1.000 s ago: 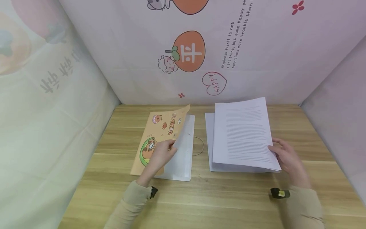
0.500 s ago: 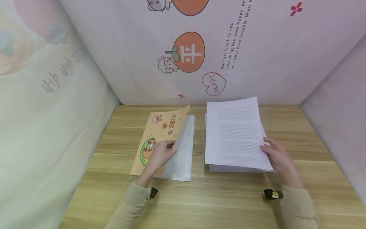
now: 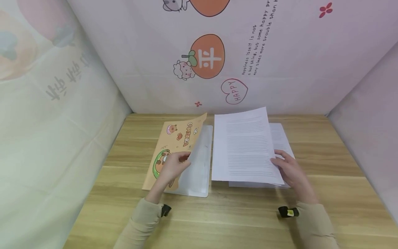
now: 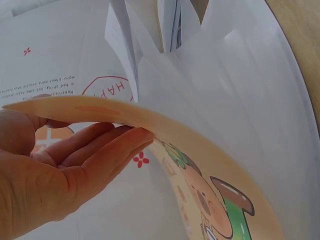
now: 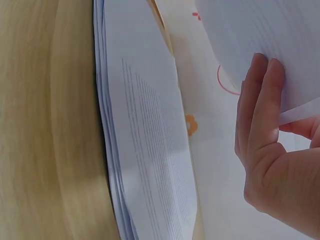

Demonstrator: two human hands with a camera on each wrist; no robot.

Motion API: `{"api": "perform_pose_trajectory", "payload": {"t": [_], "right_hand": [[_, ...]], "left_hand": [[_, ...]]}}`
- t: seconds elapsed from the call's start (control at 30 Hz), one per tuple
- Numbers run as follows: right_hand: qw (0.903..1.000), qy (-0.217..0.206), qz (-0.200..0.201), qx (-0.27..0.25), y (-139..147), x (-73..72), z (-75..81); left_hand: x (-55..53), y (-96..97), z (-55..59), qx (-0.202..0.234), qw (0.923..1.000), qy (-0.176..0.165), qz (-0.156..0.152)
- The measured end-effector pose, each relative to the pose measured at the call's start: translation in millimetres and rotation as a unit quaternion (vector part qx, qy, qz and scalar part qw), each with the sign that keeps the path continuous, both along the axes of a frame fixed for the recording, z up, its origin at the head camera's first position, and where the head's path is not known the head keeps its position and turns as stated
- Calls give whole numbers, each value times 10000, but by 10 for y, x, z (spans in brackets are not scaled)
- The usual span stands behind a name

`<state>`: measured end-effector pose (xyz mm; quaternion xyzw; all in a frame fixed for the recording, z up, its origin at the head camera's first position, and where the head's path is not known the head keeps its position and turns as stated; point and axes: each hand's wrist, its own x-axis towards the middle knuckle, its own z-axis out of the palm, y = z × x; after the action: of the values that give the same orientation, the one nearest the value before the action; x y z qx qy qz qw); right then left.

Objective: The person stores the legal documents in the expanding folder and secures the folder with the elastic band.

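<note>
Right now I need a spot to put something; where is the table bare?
The table is bare in front between the sleeves, left of the folder, and right of the paper pile. Crowded: the middle, between folder and lifted sheets.

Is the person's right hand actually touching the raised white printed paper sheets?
Touching. The right wrist view shows the right hand with its fingers lying against the raised white printed paper sheets.

I see a pale orange folder cover (image 3: pixel 174 143) patterned with cartoon animals (image 3: pixel 171 129) and orange lettering (image 3: pixel 188 134), with a whitish inside panel (image 3: pixel 197 173). The held sheets (image 3: pixel 242 147) are white, striped with grey print (image 3: pixel 248 166). My worktop (image 3: pixel 233 221) shows yellow-brown grain; the whitish wall cloth (image 3: pixel 295 69) carries orange fruits (image 3: pixel 207 56) and red flowers (image 3: pixel 325 10).
</note>
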<state>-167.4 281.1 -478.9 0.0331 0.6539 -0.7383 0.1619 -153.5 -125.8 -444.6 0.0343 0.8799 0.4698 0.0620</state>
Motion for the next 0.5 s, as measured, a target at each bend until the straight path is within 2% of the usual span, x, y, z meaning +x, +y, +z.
{"api": "perform_pose_trajectory", "payload": {"t": [0.27,0.5], "right_hand": [[9993,-46,88,348,-117,-39,38],[9973,-59,213,698,-197,-79,40]], "left_hand": [[-39,-14,-3,255,9995,-186,73],[-53,-15,-10,525,9984,-180,80]]}}
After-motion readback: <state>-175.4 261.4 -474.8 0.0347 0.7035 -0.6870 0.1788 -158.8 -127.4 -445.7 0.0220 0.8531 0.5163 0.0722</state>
